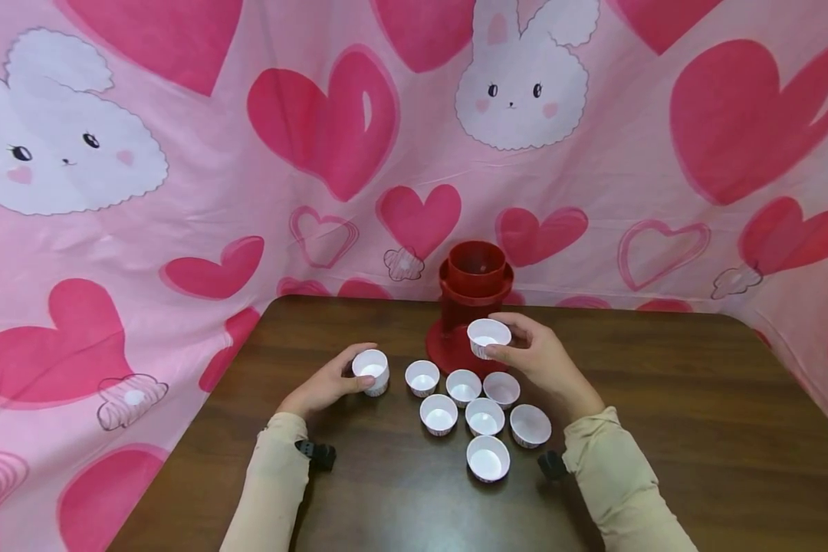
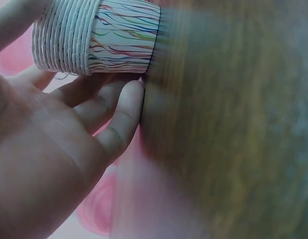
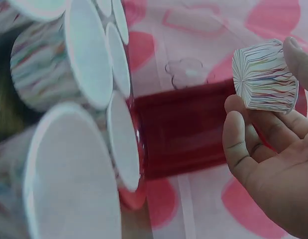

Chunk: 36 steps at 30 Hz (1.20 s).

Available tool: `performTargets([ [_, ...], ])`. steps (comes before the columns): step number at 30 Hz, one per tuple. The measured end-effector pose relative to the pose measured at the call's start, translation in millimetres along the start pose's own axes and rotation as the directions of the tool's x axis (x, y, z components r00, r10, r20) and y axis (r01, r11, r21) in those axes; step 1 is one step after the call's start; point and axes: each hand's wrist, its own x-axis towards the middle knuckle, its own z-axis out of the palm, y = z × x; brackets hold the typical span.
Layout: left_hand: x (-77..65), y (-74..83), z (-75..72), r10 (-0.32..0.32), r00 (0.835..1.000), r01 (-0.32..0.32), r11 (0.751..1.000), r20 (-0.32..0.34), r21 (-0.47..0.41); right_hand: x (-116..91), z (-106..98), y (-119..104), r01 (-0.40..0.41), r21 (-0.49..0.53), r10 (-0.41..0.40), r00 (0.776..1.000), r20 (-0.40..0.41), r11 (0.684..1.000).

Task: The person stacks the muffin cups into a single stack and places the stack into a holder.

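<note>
My left hand (image 1: 333, 383) grips a stack of white paper baking cups (image 1: 372, 374) by its sides. In the left wrist view the stacked rims of these striped baking cups (image 2: 125, 37) show beside the palm, and the bottom cup's base meets the brown table. Raised in front of the red stand, a single baking cup (image 1: 488, 337) is pinched between the thumb and fingers of my right hand (image 1: 538, 356). Its pleated underside with coloured wavy lines faces the right wrist camera. Between the hands several loose baking cups (image 1: 485, 418) sit mouth up on the table.
Behind the loose cups stands a red cylindrical stand (image 1: 476, 287) with a wide round base (image 1: 441, 349) and an open top. The brown wooden table (image 1: 359, 491) ends at a pink cloth (image 1: 345, 230) printed with hearts and rabbits.
</note>
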Motion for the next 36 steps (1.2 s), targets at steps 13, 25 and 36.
performTargets([
  [13, -1.9, -3.7, 1.3, 0.011, 0.998, -0.012, 1.0, -0.056, -0.028, 29.7, 43.9, -32.6, -0.013, -0.14, 0.021, 0.998, 0.054, 0.99],
  [25, 3.7, -9.6, 2.4, 0.042, 0.997, -0.044, 0.998, -0.06, -0.038, 60.4, 78.5, -42.9, 0.024, -0.056, -0.02, 0.996, 0.083, 0.998],
  [36, 1.9, -10.2, -0.4, -0.006, 0.998, 0.005, 1.0, -0.069, -0.008, 76.2, 105.2, -28.2, -0.078, -0.029, 0.081, 0.988, 0.129, 0.997],
])
